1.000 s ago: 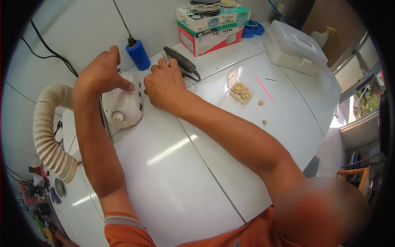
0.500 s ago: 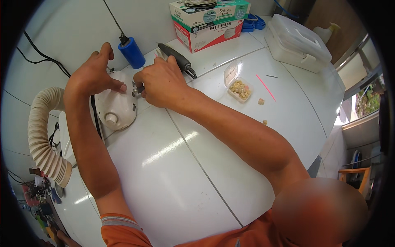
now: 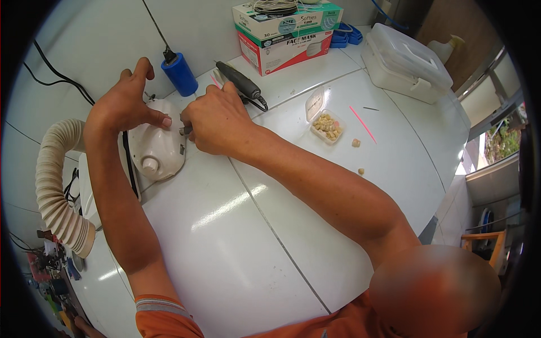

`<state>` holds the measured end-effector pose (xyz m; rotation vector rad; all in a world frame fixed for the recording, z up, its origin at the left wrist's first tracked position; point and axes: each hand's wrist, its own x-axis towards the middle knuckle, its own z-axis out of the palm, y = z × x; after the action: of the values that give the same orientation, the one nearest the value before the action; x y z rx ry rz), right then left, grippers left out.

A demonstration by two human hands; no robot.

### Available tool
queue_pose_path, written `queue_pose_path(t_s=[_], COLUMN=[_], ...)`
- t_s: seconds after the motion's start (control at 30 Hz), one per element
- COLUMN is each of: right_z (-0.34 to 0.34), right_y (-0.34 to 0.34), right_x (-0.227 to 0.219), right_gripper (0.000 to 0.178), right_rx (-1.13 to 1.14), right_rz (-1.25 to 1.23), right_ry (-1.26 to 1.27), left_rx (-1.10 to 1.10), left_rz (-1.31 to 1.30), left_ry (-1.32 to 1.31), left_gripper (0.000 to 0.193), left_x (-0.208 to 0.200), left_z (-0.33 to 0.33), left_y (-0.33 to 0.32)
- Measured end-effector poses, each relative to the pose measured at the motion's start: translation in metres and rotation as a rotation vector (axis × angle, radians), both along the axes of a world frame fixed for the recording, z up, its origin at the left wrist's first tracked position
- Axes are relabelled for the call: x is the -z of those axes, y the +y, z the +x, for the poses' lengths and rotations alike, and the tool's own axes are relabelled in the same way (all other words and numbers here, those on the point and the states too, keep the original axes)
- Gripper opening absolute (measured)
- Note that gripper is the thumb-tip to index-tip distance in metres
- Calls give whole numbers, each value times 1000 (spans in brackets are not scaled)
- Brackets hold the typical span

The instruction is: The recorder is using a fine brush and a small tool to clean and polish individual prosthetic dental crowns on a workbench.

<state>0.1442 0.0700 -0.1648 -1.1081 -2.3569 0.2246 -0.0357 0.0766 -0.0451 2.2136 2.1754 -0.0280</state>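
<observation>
A white control box (image 3: pixel 160 147) with a round knob sits on the white tabletop at the left. My left hand (image 3: pixel 125 107) is over its far left side, thumb resting on its top and the other fingers raised and apart. My right hand (image 3: pixel 217 121) is closed on a small metal-tipped plug (image 3: pixel 185 130) at the box's right side. My fingers cover most of the plug, so I cannot tell how far it is in. Just beyond my right hand lies a dark handpiece (image 3: pixel 239 80) with a coiled cord.
A ribbed hose (image 3: pixel 53 188) curves at the left. Behind stand a blue cylinder (image 3: pixel 180 74) and stacked mask boxes (image 3: pixel 284 53). To the right are an open small case of yellowish pieces (image 3: pixel 327 127), a pink stick (image 3: pixel 362 124), two loose pieces and a lidded white box (image 3: pixel 406 65).
My right hand has stayed at the box's side with only a slight shift of its fingers. The whole view has shifted a little; nothing else has visibly moved.
</observation>
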Motion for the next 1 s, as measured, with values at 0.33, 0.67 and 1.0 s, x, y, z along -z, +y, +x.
queue_pose_path(t_s=[0.33,0.67,1.0], right_z=[-1,0,3], right_y=[0,1,1], right_x=[-7,-11,-12], right_gripper=[8,15,17], right_rx=[-21,-16,-24], right_rz=[8,-58,-63], right_ry=[-26,-106,-98], left_rx=[-1,1,-11], left_rz=[22,31,30], left_ry=[-11,-14,6], left_gripper=[106,108,110], left_x=[2,2,1], left_z=[-2,-2,-1], left_y=[0,1,0])
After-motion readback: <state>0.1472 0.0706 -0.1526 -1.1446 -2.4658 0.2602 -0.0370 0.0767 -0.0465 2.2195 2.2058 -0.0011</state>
